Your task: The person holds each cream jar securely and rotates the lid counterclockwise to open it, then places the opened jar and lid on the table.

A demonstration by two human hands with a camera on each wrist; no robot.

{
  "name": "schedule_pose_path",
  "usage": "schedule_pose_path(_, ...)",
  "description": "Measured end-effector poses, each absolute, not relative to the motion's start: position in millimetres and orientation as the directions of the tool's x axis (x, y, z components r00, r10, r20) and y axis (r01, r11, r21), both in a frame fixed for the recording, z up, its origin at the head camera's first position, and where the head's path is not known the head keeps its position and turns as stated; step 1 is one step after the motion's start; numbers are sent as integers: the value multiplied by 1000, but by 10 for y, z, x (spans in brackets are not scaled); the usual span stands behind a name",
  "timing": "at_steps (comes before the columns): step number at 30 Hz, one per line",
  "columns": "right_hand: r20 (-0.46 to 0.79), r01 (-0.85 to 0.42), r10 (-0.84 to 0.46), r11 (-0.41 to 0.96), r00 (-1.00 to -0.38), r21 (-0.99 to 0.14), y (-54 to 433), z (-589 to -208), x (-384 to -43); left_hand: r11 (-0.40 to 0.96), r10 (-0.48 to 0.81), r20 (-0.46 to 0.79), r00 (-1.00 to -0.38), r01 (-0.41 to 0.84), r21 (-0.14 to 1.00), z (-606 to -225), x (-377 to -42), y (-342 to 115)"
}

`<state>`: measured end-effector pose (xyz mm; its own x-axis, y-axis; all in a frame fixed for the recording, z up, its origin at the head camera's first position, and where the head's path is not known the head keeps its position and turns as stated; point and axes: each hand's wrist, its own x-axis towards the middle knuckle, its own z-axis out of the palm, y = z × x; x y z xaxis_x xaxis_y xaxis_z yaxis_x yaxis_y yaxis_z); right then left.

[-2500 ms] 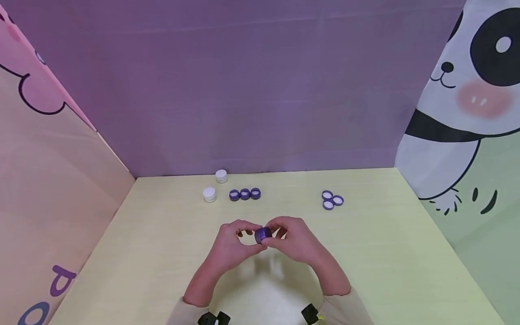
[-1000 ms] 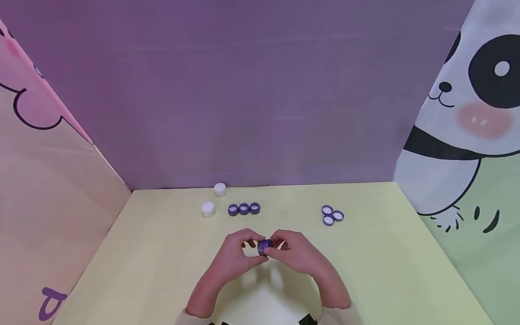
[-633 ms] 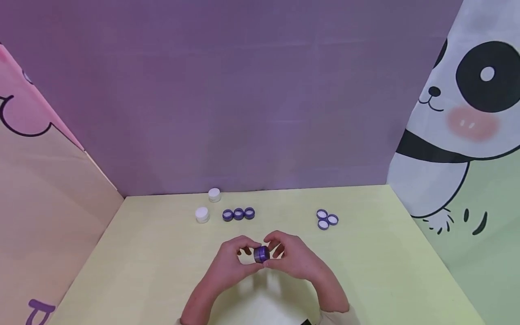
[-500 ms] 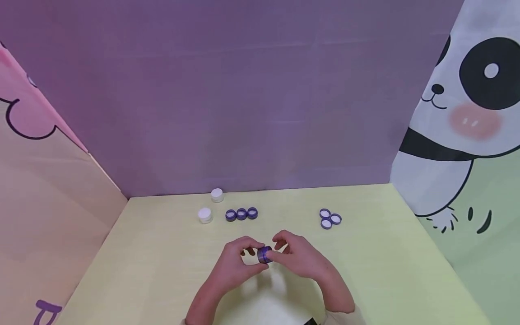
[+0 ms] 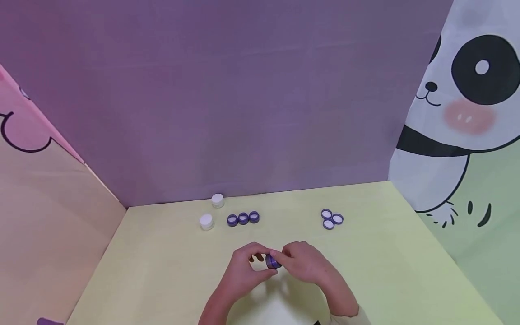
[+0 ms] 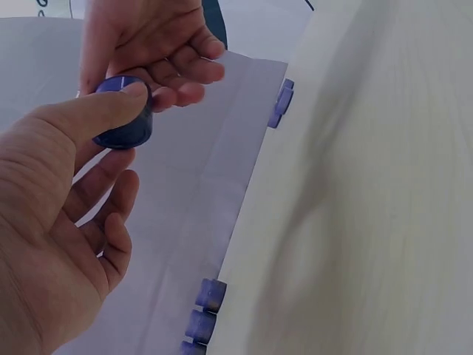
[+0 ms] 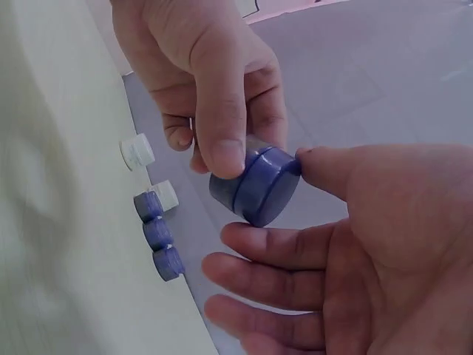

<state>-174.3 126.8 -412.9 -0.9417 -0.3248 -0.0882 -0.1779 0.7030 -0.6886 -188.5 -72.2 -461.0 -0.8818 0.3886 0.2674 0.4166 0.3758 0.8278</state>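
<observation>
My left hand pinches a small purple screw-top jar between thumb and fingers, held tilted above the table. In the right wrist view the jar's purple lid faces my right hand. My right thumb touches the lid's edge while its fingers are spread, the index close below the lid; whether that finger touches cannot be told. Three small purple jars stand in a row behind. Three purple lids with white insides lie clustered to the right.
Two white-lidded jars stand left of the purple row, the farther one near the table's back edge. The pale table is bordered by a purple backdrop, with printed side panels left and right.
The right hand has shifted its hold on the lid repeatedly; its thumb now lies higher on it. The left hand keeps holding the jar. The head view has tilted somewhat.
</observation>
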Motion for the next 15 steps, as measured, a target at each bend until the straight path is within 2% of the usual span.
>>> schedule_pose_path(10,-18,-228,-404,551,-915,-803,1261,-4124,-1763,407,368,255,-894,402,820,-4583,-1883,-778)
schedule_pose_path(15,-51,-188,-372,577,-927,-795,1268,-4096,-1758,393,369,271,-889,413,822,-4580,-1883,-752)
